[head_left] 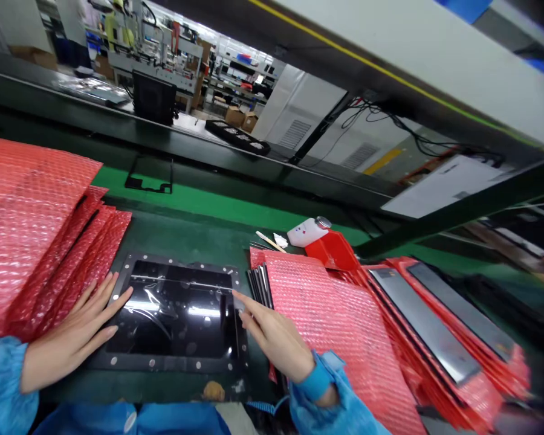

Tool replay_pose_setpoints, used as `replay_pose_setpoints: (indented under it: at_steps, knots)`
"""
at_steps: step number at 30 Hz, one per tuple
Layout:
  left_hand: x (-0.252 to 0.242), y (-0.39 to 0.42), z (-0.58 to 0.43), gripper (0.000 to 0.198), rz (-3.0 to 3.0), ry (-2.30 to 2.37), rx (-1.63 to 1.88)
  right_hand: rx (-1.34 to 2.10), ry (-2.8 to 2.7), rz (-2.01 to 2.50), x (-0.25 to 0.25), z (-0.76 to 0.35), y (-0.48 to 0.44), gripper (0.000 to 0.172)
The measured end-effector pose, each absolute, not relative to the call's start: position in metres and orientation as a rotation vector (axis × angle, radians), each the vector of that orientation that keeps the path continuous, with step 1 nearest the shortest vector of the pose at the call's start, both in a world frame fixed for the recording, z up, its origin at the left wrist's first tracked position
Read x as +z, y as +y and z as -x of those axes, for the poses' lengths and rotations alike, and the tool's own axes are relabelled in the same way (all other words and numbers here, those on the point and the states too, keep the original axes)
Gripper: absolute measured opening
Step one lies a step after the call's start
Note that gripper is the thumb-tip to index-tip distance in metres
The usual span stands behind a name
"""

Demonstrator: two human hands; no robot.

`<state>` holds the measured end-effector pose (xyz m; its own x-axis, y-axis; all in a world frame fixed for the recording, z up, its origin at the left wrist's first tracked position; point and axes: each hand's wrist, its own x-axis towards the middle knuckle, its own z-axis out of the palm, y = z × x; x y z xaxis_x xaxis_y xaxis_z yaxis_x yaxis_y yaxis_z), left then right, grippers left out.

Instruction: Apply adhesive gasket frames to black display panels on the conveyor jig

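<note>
A glossy black rectangular panel (176, 317) lies flat inside a dark frame with pale round dots, reflecting the overhead lights. My left hand (75, 338) is open at the frame's left side, fingers stretched and spread, fingertips at or over its edge. On the other side, my right hand (274, 335) has its index finger stretched to the frame's right edge. Its thumb points forward below that finger, and the remaining fingers are partly hidden. Neither hand grips anything visible. A blue band (315, 380) circles my right wrist.
Red bubble-wrap sleeves (31, 229) are piled at left. More bubble wrap (317, 302) lies at right, beside grey panels (426, 323) on wrapped stacks. Behind stand a white bottle (306, 232) and a red bin (333, 251). A thin black frame (149, 187) lies farther back, below an overhead shelf (390, 54).
</note>
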<state>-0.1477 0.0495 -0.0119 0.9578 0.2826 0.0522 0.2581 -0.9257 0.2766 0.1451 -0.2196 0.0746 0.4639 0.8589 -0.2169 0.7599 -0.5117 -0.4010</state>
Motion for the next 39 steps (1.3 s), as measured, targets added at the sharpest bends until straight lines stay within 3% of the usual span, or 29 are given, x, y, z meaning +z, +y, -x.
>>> replay_pose_setpoints:
  at_steps: [6, 11, 15, 22, 29, 39]
  knots:
    - [0.0, 0.057, 0.146, 0.059, -2.83, 0.3, 0.074, 0.427, -1.658, 2.129, 0.064, -0.157, -0.182, 0.039]
    - [0.001, 0.052, 0.145, 0.058, -2.763, 0.327, 0.125, 0.403, -1.734, 1.956, 0.05, -0.157, -0.146, 0.052]
    - [0.001, 0.046, 0.143, 0.055, -2.721, 0.384, 0.165, 0.297, -1.834, 2.009, 0.042, -0.149, -0.126, 0.06]
    - [0.013, 0.053, 0.142, 0.055, -2.611, 0.327, 0.025, 0.068, -1.964, 2.038, 0.027, -0.153, -0.114, 0.058]
    - [0.012, 0.047, 0.141, 0.097, -2.635, 0.351, 0.004, 0.142, -1.849, 1.888, 0.024, -0.155, -0.112, 0.048]
    - [0.002, 0.012, 0.137, 0.077, -2.788, 0.625, 0.168, 0.545, -1.48, 1.772, 0.023, -0.161, -0.103, 0.049]
